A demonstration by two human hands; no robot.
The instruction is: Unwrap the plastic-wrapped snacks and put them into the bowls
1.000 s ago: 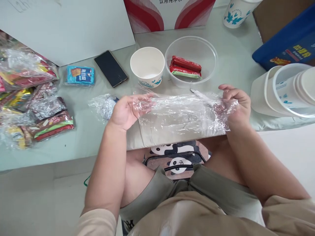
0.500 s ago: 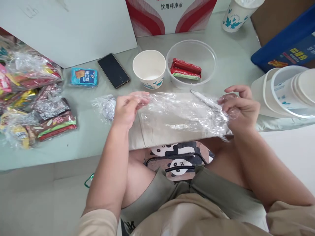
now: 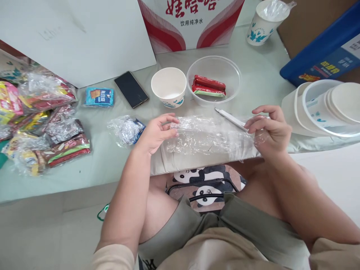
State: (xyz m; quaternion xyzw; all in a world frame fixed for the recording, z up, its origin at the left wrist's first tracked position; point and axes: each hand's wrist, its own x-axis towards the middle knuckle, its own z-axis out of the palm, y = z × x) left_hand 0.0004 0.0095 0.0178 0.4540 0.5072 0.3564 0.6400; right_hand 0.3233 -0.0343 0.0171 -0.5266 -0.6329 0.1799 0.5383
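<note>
A pale green cloth-covered table [image 3: 98,161] spans the frame. Nearest, at lower centre, are the person's shorts [image 3: 165,227]. At centre lies a clear wrap [image 3: 202,137]. The left hand [image 3: 154,134], fingers loosely curved and thumb apart from the fingertips, is at its left end; the right hand [image 3: 274,133], fingers bent, is at its right end. Whether either hand pinches the wrap cannot be told. A slim white tool [image 3: 230,119] slants towards the right fingertips. Snacks [image 3: 70,150] are heaped at left; tubs [image 3: 291,108] stand at right. Farther back, left to right, are a blue packet [image 3: 99,96], a phone [image 3: 131,90], a paper cup [image 3: 170,102] and a bowl [image 3: 233,78] containing red packets [image 3: 209,85]. Farthest, a white box [image 3: 84,41] fills the upper left and a red-and-white box [image 3: 192,35] stands at upper centre.
</note>
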